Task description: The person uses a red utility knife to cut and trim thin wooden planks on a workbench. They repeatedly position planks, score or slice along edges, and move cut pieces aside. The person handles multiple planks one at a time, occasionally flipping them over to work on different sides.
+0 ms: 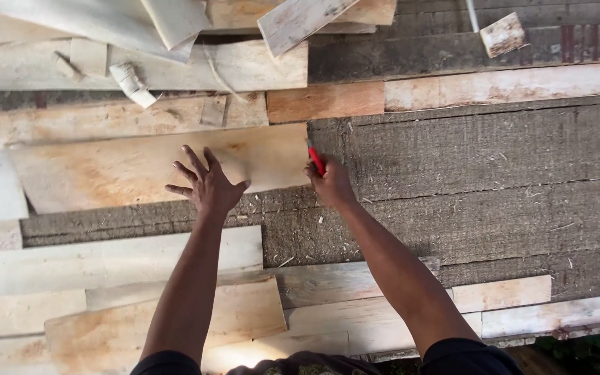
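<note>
Flat pale plywood sheet [133, 170], red pencil [316, 160]

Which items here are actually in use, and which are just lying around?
In use: left hand flat on the pale wood board; right hand holding a red pencil at the board's end.

Lying about: white offcut, small block, stacked planks.

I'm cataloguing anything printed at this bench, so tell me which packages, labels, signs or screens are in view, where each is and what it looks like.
None in view: no package, label, sign or screen.
Only bare wood: a pale board under the left hand, and grey planks.
The right hand holds a red marker at the pale board's end.
</note>
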